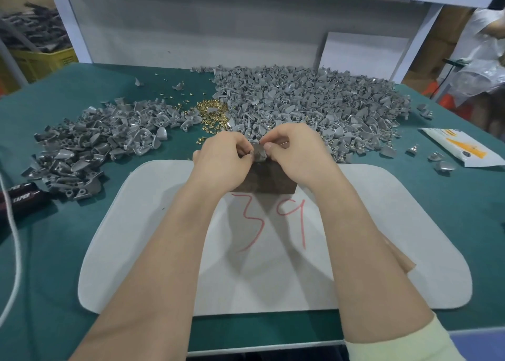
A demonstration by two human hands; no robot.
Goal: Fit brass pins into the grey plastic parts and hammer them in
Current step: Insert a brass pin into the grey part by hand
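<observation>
Both hands meet over a dark metal block [269, 181] at the far edge of a white pad [382, 237]. My left hand [225, 158] and my right hand [293, 149] pinch one grey plastic part [258, 153] between their fingertips, just above the block. Whether a pin sits in it is hidden by the fingers. A heap of brass pins [211, 114] lies behind the hands. A big pile of grey parts [314, 104] spreads at the back right, and a smaller pile of grey parts [90, 144] lies at the left.
A black tool handle [23, 196] lies at the left edge by a white cord [16, 251]. A white and orange packet [461, 146] rests at the right with a few loose grey parts. The green table top [49, 265] surrounds the pad. A person stands at the far right.
</observation>
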